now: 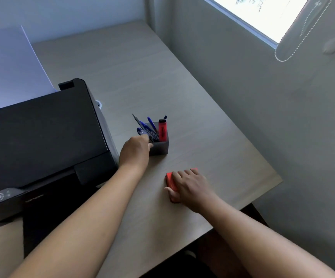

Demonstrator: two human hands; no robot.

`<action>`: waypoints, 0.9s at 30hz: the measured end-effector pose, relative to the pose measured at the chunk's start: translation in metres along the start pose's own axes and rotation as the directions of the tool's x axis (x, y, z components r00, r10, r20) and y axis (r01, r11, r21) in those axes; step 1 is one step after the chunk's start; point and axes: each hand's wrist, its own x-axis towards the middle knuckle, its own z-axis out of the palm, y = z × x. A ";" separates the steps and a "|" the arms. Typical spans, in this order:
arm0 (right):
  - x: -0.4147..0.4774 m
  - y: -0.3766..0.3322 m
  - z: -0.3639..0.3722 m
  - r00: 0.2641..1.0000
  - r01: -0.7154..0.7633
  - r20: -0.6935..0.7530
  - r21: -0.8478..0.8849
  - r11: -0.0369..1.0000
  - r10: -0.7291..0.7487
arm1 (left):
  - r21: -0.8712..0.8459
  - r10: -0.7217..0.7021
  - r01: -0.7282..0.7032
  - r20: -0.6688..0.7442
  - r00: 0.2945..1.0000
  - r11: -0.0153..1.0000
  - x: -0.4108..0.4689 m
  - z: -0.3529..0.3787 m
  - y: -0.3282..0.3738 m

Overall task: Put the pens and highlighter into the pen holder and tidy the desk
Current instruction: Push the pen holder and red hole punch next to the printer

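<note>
A dark grey square pen holder (161,147) stands on the wooden desk (134,81) next to the printer. Several blue pens (145,126) and a red highlighter (162,130) with a black cap stand upright or leaning inside it. My left hand (135,150) grips the holder's left side, fingers curled over its rim. Nearer the front edge, my right hand (190,187) lies on top of a flat red block-like object (170,179), fingers wrapped over it and thumb at its near end. Most of that red object is hidden under the hand.
A large black printer (42,137) fills the desk's left side, with white paper (8,65) upright in its rear tray. A grey wall and a window with a bead chain (297,37) are to the right. The desk's right edge (262,157) runs diagonally beside my right hand.
</note>
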 end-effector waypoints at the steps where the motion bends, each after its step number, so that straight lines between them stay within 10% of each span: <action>1: 0.004 0.010 -0.002 1.000 0.014 0.005 -0.001 1.000 -0.014 | 0.016 -0.007 0.007 -0.002 1.000 1.000 -0.001 0.000 -0.001; 27: 0.153 0.083 -0.020 0.949 0.316 0.017 -0.089 0.945 -0.316 | 0.255 -0.302 0.309 -0.064 0.951 0.916 -0.008 0.000 0.003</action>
